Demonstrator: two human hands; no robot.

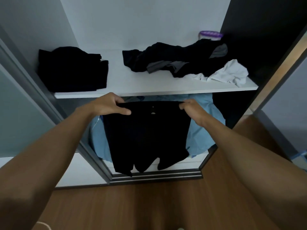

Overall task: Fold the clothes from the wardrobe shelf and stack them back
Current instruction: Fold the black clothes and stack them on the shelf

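Observation:
A pair of black shorts hangs in front of the wardrobe, just below the white shelf. My left hand grips the left end of its waistband and my right hand pinches the right end. The legs dangle freely. On the shelf's left lies a folded stack of black clothes. On its right sprawls an unfolded heap of black and grey garments with a crumpled white garment at the shelf's right front.
Light blue clothing fills the compartment below the shelf, behind the shorts. A purple-lidded container stands at the shelf's back right. Sliding door frames flank the opening, with a track at the bottom. Wooden floor lies underfoot.

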